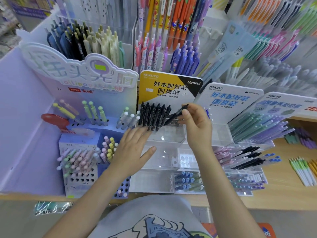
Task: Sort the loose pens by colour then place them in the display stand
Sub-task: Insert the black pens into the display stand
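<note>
In front of the yellow Kokuyo sign point(169, 86), the right hand point(197, 124) pinches a black pen point(175, 115) in its fingers — tip slanted down beside the row of black pens point(153, 115) in the clear display stand point(171, 136). The left hand point(133, 148) — fingers straight and spread — touches that row.

I pinch a black pen point(175, 115) in my right hand point(195, 124), its clicker end tilted up to the right and its tip slanting down to the left, over the top tier of the clear display stand point(173, 136). Just to its left, a row of black pens point(153, 115) stands upright in that tier, below the yellow and black card. My left hand point(132, 148) lies flat, fingers straight, its fingertips touching the row's lower ends.
</note>
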A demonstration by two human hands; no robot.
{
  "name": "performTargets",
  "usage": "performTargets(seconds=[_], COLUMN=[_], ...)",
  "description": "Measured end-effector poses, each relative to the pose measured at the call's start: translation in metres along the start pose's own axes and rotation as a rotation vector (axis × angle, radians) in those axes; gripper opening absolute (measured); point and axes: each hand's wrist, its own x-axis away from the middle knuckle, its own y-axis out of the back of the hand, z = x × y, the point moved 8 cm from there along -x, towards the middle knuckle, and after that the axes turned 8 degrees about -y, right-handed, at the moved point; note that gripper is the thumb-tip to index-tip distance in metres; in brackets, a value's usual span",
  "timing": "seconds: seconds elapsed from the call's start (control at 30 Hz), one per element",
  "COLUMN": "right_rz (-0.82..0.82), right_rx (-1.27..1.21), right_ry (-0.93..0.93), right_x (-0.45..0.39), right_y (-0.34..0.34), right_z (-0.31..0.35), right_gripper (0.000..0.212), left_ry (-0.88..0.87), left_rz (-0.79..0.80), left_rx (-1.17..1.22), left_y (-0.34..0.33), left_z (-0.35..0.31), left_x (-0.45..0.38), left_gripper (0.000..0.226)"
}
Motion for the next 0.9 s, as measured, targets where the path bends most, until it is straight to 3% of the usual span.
performTargets(seconds=[0.37,0.63,0.77,0.9], right_rz=[0.126,0.06,0.037,0.04], right_rx=[0.318,0.404,0.51,0.56], right_ry=[-0.042,-0.01,0.012,0.044], right_x=[-0.009,-0.005,0.022,0.059], right_y=[-0.028,-0.028,-0.019,0.002], right_z=[-0.037,-0.034,-0.02,-0.014], right_gripper=[0.02,0.021,0.033,0.031], left_ry=[0.021,0.026,0.043,0.059], left_rz=[-0.009,0.009,-0.003,-0.016], left_rx=[0.044,0.053,0.04,0.02], left_y=[0.001,-0.002,-0.006,-0.006], left_z=[0.001,0.004,0.004,0.001], left_x=[-0.001,0.001,0.002,0.003], left_gripper=[0.062,0.068,0.067,0.068])
